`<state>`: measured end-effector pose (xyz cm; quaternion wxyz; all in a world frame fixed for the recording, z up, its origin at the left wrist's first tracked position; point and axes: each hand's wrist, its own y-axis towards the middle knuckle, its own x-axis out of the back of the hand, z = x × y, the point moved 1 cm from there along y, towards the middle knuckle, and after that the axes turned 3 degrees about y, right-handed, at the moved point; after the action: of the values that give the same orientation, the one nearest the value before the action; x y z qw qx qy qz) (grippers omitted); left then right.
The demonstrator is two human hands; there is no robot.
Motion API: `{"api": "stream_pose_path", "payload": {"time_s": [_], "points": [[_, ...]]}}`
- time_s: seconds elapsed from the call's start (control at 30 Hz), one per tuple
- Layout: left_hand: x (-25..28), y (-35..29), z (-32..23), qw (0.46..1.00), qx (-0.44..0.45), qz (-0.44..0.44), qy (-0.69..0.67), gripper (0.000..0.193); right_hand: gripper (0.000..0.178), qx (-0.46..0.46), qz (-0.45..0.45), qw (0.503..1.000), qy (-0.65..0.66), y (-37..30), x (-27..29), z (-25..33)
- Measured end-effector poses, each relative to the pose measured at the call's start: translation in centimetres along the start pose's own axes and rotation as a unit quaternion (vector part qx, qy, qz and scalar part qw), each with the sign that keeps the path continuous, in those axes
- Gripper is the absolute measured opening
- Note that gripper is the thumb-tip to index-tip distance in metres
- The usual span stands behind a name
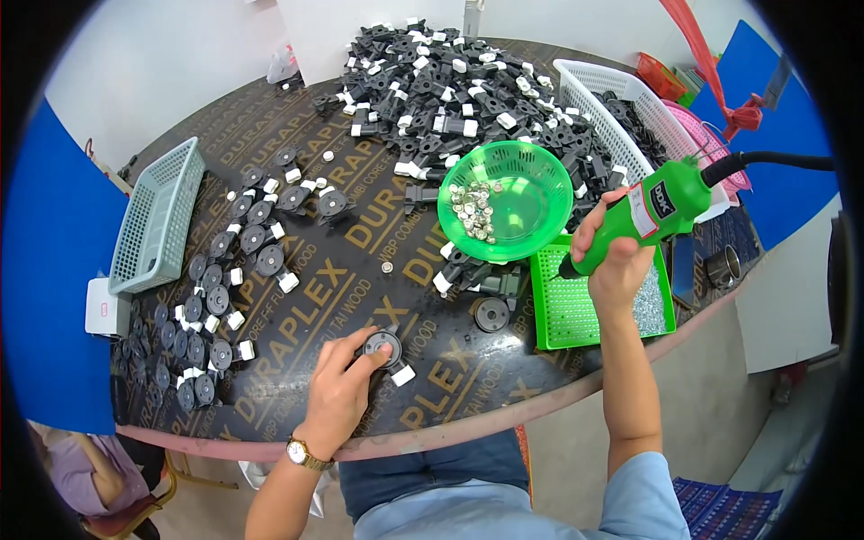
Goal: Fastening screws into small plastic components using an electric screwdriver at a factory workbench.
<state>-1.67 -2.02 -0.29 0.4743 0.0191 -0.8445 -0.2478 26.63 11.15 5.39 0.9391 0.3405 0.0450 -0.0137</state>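
Near the table's front edge, my left hand (337, 387) grips a black round-faced plastic part (382, 345) with a white tab, its thumb lying over the disc. My right hand (621, 279) is wrapped around a green electric screwdriver (668, 202) with a black cord. The screwdriver's black tip points down and left, above a green perforated tray (558, 310) that has small silver screws (654, 306) at its right side. A similar black round part (492, 315) lies between my hands. Beyond it, a green bowl (531, 202) holds small silver round pieces (470, 211).
A large heap of black and white parts (450, 85) covers the table's back. Several disc-faced parts (216, 301) lie at left, beside a pale green basket (157, 225). A white basket (576, 85) and a metal cup (723, 267) stand at right. Another person's arm (103, 468) shows lower left.
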Motion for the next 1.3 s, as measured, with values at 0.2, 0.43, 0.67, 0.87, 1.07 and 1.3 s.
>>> {"api": "stream_pose_path", "payload": {"time_s": [0.2,0.43,0.67,0.87,1.07,1.3], "points": [[0.2,-0.1,-0.1,1.000,-0.006,0.017,-0.016,0.032,0.065,0.000,0.000,1.000,0.005,0.0,0.2,-0.1],[0.3,0.1,-0.5,0.993,0.036,0.091,-0.066,0.047,0.051,0.019,-0.011,0.999,-0.029,0.3,-1.3,2.6],[-0.6,1.0,0.8,0.995,-0.004,0.056,-0.087,0.048,0.064,-0.002,0.066,0.978,0.196,-1.3,-9.1,5.4],[-0.7,0.6,1.2,0.996,-0.004,0.045,-0.080,0.049,0.064,-0.068,0.116,0.963,0.235,-2.5,-15.3,3.4],[-0.2,0.4,1.3,0.998,-0.005,0.034,-0.055,0.046,0.065,-0.093,0.142,0.956,0.240,-2.7,-17.2,2.9],[-0.1,0.5,1.1,0.997,-0.002,0.035,-0.062,0.045,0.066,-0.084,0.184,0.958,0.202,-2.9,-17.4,2.7]]}}
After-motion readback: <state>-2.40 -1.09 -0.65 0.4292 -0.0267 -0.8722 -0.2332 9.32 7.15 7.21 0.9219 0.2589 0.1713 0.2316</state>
